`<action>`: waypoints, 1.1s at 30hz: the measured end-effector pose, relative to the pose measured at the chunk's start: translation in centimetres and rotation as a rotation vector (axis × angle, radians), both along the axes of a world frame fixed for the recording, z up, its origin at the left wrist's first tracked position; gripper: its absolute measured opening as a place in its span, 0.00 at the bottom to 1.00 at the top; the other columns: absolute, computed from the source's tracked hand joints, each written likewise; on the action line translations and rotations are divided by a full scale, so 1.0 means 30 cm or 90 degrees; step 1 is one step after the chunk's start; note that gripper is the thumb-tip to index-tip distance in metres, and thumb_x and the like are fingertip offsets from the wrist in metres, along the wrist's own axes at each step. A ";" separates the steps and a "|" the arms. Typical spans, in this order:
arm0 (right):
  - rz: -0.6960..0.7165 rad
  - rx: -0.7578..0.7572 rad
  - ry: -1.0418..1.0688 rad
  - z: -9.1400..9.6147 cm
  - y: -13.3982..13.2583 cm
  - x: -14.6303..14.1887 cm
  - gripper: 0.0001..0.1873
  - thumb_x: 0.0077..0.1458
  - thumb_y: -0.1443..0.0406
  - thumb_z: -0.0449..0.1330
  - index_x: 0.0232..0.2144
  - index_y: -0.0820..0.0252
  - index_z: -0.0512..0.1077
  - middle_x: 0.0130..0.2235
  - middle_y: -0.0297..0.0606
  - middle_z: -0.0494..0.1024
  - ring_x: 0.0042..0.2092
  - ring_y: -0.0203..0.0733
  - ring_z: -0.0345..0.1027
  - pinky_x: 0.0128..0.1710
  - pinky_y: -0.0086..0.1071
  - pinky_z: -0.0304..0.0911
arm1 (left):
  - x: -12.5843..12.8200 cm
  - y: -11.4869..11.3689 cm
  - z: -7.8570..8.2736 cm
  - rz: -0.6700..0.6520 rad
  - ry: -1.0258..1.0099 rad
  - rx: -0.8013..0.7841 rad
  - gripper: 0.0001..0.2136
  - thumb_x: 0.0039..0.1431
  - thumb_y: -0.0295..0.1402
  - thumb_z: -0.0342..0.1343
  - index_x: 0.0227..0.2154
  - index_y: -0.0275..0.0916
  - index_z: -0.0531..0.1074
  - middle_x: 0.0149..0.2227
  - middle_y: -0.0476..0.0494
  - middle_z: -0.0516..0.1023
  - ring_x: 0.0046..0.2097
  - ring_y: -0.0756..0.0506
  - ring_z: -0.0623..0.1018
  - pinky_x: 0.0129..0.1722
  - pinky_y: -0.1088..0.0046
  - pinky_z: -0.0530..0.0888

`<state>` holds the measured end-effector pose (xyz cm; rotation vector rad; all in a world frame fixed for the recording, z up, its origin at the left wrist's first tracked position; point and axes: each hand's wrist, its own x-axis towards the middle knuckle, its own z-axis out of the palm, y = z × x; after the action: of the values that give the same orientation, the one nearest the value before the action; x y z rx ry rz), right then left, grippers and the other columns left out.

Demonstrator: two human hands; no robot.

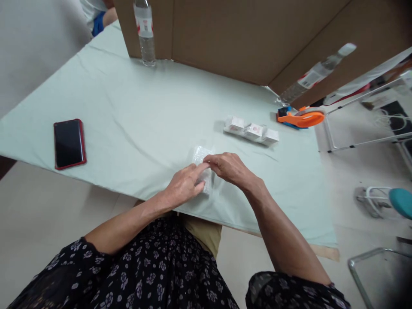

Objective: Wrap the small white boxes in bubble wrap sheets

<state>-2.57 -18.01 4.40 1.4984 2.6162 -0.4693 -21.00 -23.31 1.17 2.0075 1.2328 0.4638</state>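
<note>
A small packet in clear bubble wrap (200, 152) lies near the front edge of the table, and its contents cannot be made out. My left hand (184, 185) rests over its middle, index finger stretched across the wrap and thumb at the near side. From the right, my right hand (229, 167) meets the left index fingertip, its fingers bent and pinched together at the packet's edge. What exactly those fingertips pinch is hidden. Beyond my right hand stands a joined row of three small white boxes (253, 131) in clear wrapping.
An orange tape dispenser (301, 118) sits at the table's right edge. Water bottles stand at the back, one at left (146, 36) and one at right (310, 79), before a cardboard panel (222, 38). A red-cased tablet (69, 143) lies at left. A person's arm (110, 16) shows behind.
</note>
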 end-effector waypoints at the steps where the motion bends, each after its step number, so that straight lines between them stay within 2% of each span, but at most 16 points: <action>1: 0.010 -0.006 0.008 -0.009 0.009 0.002 0.14 0.62 0.69 0.55 0.41 0.52 0.79 0.33 0.35 0.83 0.33 0.40 0.71 0.31 0.33 0.50 | -0.001 0.000 0.007 -0.018 0.023 0.004 0.25 0.58 0.28 0.53 0.60 0.44 0.67 0.40 0.45 0.74 0.39 0.45 0.75 0.44 0.65 0.74; 3: 0.021 -0.023 0.023 -0.033 0.026 0.005 0.13 0.61 0.69 0.56 0.40 0.51 0.80 0.33 0.34 0.83 0.32 0.39 0.71 0.31 0.32 0.50 | 0.000 0.005 0.022 -0.043 0.075 -0.001 0.21 0.59 0.28 0.52 0.56 0.44 0.71 0.40 0.45 0.74 0.39 0.44 0.75 0.43 0.66 0.75; 6: 0.024 -0.038 0.055 -0.073 0.037 0.007 0.13 0.60 0.69 0.58 0.40 0.49 0.80 0.32 0.33 0.83 0.32 0.38 0.70 0.31 0.32 0.51 | 0.006 0.017 0.042 -0.056 0.125 -0.009 0.16 0.60 0.30 0.51 0.50 0.39 0.75 0.40 0.42 0.74 0.39 0.43 0.75 0.43 0.65 0.75; 10: -0.018 -0.031 0.140 -0.105 0.018 0.018 0.15 0.59 0.68 0.58 0.45 0.50 0.79 0.29 0.31 0.81 0.32 0.38 0.71 0.33 0.31 0.54 | 0.013 0.022 0.053 -0.047 0.142 -0.015 0.15 0.60 0.30 0.51 0.48 0.36 0.76 0.39 0.41 0.75 0.38 0.43 0.75 0.43 0.64 0.75; 13: -0.136 0.003 0.254 -0.115 -0.003 0.044 0.16 0.58 0.63 0.61 0.49 0.54 0.76 0.30 0.32 0.80 0.32 0.38 0.71 0.35 0.31 0.60 | 0.014 0.019 0.055 -0.037 0.139 -0.023 0.14 0.60 0.31 0.51 0.46 0.38 0.77 0.38 0.42 0.75 0.37 0.44 0.75 0.43 0.65 0.75; 16: -0.319 0.038 0.317 -0.132 0.005 0.071 0.15 0.56 0.60 0.63 0.45 0.58 0.76 0.34 0.35 0.80 0.32 0.39 0.71 0.38 0.33 0.64 | 0.013 0.017 0.056 -0.031 0.134 -0.024 0.15 0.60 0.31 0.51 0.47 0.38 0.77 0.39 0.42 0.75 0.37 0.44 0.75 0.44 0.65 0.75; 19: -0.430 -0.015 0.317 -0.160 0.041 0.077 0.15 0.52 0.58 0.65 0.39 0.61 0.77 0.34 0.38 0.80 0.33 0.41 0.72 0.38 0.35 0.66 | 0.013 0.018 0.054 -0.030 0.140 -0.025 0.16 0.60 0.31 0.51 0.47 0.38 0.78 0.38 0.42 0.75 0.37 0.44 0.76 0.44 0.65 0.75; 23: -0.456 -0.090 0.342 -0.195 0.090 0.049 0.15 0.46 0.57 0.69 0.33 0.61 0.76 0.30 0.36 0.77 0.32 0.40 0.70 0.34 0.33 0.65 | 0.015 0.017 0.052 -0.025 0.144 -0.025 0.16 0.60 0.31 0.51 0.47 0.38 0.78 0.38 0.42 0.75 0.38 0.44 0.76 0.44 0.66 0.75; 26: -0.464 -0.119 0.379 -0.205 0.107 0.027 0.15 0.41 0.56 0.70 0.27 0.60 0.74 0.24 0.31 0.72 0.29 0.37 0.65 0.29 0.31 0.60 | 0.015 0.013 0.049 -0.024 0.134 -0.029 0.15 0.60 0.31 0.51 0.47 0.38 0.78 0.39 0.42 0.75 0.37 0.45 0.76 0.44 0.66 0.75; 30: -0.470 -0.219 0.474 -0.193 0.109 0.008 0.16 0.37 0.56 0.69 0.20 0.59 0.69 0.19 0.26 0.63 0.25 0.33 0.55 0.24 0.30 0.51 | 0.013 0.011 0.040 -0.019 0.111 -0.019 0.15 0.59 0.31 0.51 0.46 0.38 0.78 0.37 0.43 0.74 0.35 0.45 0.75 0.42 0.65 0.75; 33: -0.444 -0.269 0.559 -0.174 0.098 -0.004 0.15 0.36 0.56 0.69 0.20 0.60 0.69 0.20 0.26 0.63 0.25 0.32 0.53 0.25 0.30 0.51 | 0.012 0.011 0.031 -0.016 0.098 -0.010 0.14 0.59 0.31 0.52 0.44 0.40 0.79 0.36 0.44 0.74 0.35 0.45 0.74 0.41 0.65 0.75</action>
<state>-2.70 -15.07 -0.81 2.3506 2.0451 -1.9717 -20.66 -22.99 2.09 2.0740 1.2982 0.2901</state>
